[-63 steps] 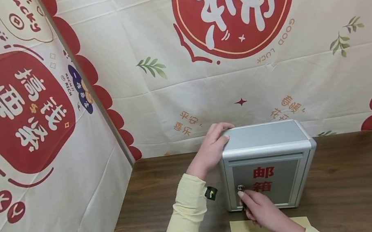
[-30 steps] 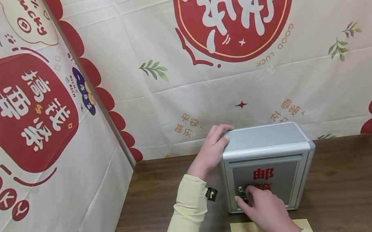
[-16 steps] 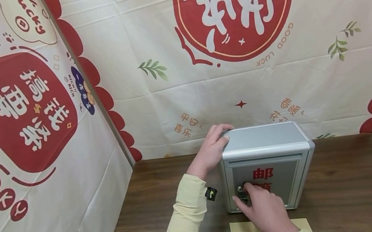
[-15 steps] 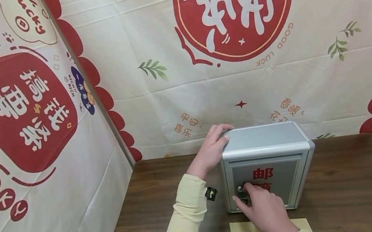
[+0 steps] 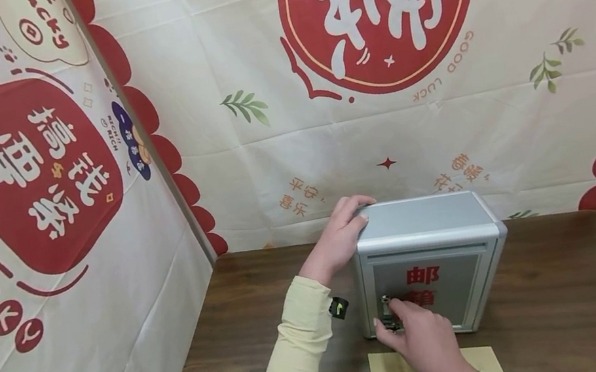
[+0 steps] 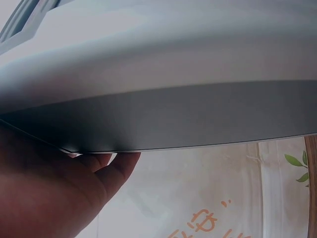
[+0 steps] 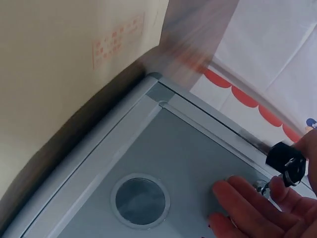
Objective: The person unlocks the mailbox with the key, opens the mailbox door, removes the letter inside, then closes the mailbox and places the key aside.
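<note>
A grey metal mailbox [image 5: 426, 216] with red characters on its front door stands upright on the table. My left hand [image 5: 339, 235] rests on its upper left corner, the thumb on top and the fingers reaching over the back edge. In the left wrist view, that hand's fingertips [image 6: 121, 166] show at the box's edge. My right hand [image 5: 427, 339] is at the door's lock [image 7: 261, 187], with thumb and curled index finger around a key with a black head [image 7: 287, 161]. Keys [image 5: 390, 321] hang below the lock, partly hidden by the fingers.
A yellow-brown paper envelope [image 5: 482, 366] lies on the brown wooden table [image 5: 567, 285] in front of the box, partly under my right forearm. Printed cloth walls [image 5: 269, 158] stand behind and at both sides. A round window [image 7: 140, 201] sits in the door.
My right hand has changed its hold at the lock: its thumb has moved to the left of the keys and the index finger to the right. The left hand and the mailbox stay put.
</note>
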Motion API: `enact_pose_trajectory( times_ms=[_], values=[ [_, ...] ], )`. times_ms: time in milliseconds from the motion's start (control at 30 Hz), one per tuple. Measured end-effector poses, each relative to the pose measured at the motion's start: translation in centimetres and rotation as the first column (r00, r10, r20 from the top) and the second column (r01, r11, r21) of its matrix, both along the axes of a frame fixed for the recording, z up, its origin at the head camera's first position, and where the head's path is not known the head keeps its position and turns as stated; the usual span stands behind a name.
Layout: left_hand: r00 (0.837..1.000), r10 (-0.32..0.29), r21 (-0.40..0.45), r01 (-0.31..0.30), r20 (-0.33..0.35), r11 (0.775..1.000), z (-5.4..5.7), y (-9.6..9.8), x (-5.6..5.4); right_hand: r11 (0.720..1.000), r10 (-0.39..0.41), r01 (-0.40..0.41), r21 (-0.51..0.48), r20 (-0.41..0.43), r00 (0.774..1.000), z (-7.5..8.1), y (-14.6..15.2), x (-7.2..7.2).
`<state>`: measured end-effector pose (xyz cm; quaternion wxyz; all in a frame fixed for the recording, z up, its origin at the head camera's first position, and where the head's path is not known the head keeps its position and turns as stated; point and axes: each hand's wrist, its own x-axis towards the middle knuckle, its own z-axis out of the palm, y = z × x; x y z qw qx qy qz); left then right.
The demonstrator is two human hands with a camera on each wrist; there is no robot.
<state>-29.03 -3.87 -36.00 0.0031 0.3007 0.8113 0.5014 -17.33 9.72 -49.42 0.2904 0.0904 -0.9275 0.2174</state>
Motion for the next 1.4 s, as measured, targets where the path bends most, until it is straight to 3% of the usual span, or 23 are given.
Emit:
enact_pose_trajectory(
  times_ms=[300, 400, 533, 733, 967, 1233, 1400],
  values=[
    [1.000, 0.007, -0.007, -0.007, -0.018, 1.000, 0.1, -0.1, -0.1, 1.000, 0.030, -0.030, -0.007, 0.011, 0.999, 0.3, 0.7, 0.6],
    [1.000, 0.005, -0.008, -0.005, -0.020, 1.000, 0.0, -0.1, -0.1, 0.999, 0.039, -0.037, -0.032, 0.064, 0.997, 0.4, 1.1, 1.0],
    [1.000, 0.013, -0.010, -0.013, -0.011, 1.000, -0.1, -0.2, -0.1, 0.998, 0.046, -0.036, -0.053, 0.193, 0.980, 0.5, 1.7, 1.5],
    [1.000, 0.013, -0.006, -0.013, -0.014, 1.000, -0.1, -0.1, -0.2, 0.997, 0.060, -0.034, -0.075, 0.383, 0.922, 0.2, 3.3, 2.2],
    [1.000, 0.004, -0.007, -0.005, -0.020, 1.000, 0.0, 0.1, -0.2, 0.998, 0.046, -0.020, -0.052, 0.563, 0.825, -1.6, 7.3, 2.6],
    [1.000, -0.001, -0.007, 0.001, -0.022, 1.000, -0.1, 0.1, -0.2, 0.997, 0.014, 0.039, -0.062, 0.687, 0.726, -3.8, 12.7, 3.3],
    [1.000, 0.000, -0.010, 0.000, -0.023, 1.000, -0.1, 0.1, -0.2, 0.998, -0.004, 0.052, -0.045, 0.722, 0.692, -4.8, 15.1, 3.7]
  ],
)
